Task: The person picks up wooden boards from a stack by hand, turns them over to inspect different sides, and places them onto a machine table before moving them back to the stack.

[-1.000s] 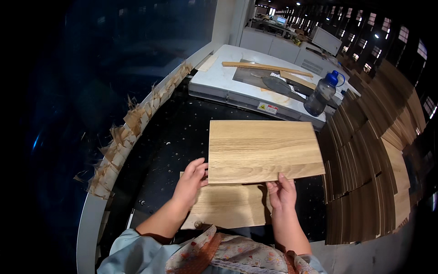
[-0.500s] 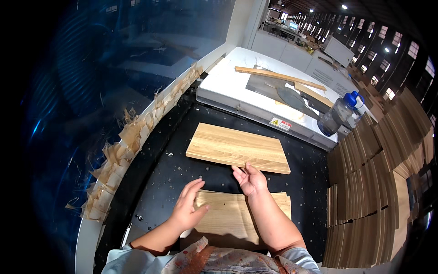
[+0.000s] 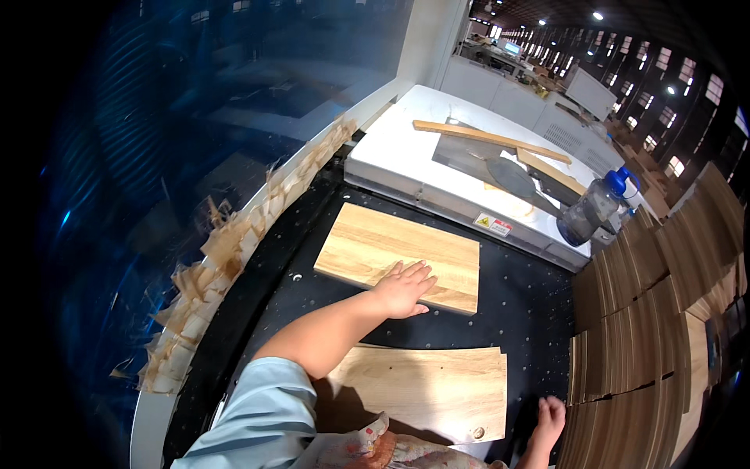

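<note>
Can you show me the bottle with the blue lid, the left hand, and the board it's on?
Bottle [image 3: 588,216]: head view, on its see-through body.
Left hand [image 3: 400,294]: head view, on its back.
Board [image 3: 394,241]: head view, on its bare top face.

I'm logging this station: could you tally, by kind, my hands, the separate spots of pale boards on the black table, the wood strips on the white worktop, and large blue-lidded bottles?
Left hand and right hand: 2
Far board spot and near board spot on black table: 2
Wood strips on white worktop: 2
Blue-lidded bottle: 1
Total: 7
</note>
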Motion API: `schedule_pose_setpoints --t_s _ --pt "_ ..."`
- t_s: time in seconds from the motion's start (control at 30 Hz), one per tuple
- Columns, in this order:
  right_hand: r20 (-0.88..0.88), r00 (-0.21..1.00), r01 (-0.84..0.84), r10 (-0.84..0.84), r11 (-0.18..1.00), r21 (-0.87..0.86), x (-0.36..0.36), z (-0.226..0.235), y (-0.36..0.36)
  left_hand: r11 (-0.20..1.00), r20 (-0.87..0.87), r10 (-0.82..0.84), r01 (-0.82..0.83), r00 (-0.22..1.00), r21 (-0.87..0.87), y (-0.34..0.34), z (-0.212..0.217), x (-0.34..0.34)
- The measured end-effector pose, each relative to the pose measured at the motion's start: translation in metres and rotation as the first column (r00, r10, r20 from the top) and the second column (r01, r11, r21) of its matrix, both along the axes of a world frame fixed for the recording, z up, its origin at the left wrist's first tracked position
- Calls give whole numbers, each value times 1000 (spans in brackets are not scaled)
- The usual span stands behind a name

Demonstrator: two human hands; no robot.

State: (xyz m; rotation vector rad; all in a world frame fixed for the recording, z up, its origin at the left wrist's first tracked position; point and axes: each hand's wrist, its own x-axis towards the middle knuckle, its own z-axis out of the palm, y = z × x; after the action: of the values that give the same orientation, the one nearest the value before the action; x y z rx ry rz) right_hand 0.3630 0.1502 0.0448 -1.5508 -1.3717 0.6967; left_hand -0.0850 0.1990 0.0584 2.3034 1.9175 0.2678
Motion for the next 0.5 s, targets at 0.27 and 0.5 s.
schedule_pose_setpoints --t_s 0.27,0.5 --pt "758 649 -150 74 988 31 23 -10 -82 999 -155 -18 22 988 23 49 -8 -39" --pt "737 672 -146 71 989 38 26 -15 -76 995 -142 76 -65 987 81 57 -13 -120"
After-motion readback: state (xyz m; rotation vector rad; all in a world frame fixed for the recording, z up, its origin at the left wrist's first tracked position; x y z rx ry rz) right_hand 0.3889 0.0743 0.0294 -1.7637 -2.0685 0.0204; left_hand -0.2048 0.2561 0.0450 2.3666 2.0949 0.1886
